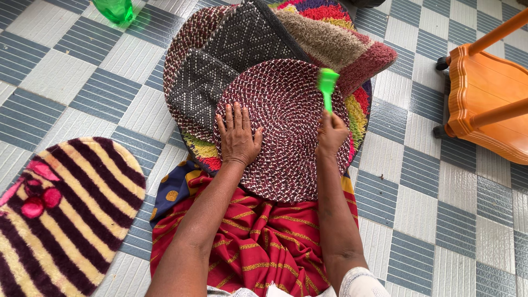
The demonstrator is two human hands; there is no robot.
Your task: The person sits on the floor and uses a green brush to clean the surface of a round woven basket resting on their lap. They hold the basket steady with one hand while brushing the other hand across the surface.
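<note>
Two hands are working at the centre of the frame, and I am logging both. My left hand point(237, 136) is lying flat, fingers spread apart, pressing on the round maroon braided mat point(283, 118), closed on nothing. My right hand point(331, 133) is clamped around the handle of a green brush point(328, 85), whose head is pointing up over the mat's upper right edge.

That mat is sitting on top of a stack: a grey diamond-patterned mat point(220, 66), a second maroon round mat point(187, 44) and a shaggy multicoloured rug point(335, 33), all reaching toward the upper centre. Its near edge is resting over my red patterned cloth point(258, 236).

At lower left a striped fluffy mat point(71, 209) is lying apart on the tiled floor point(440, 209). A green bottle point(114, 10) is standing at upper left; an orange wooden stool point(484, 93) is tipped at right.

Judging progress: brushing is appearing to be under way on the top mat only; I cannot tell how much is cleaned.
</note>
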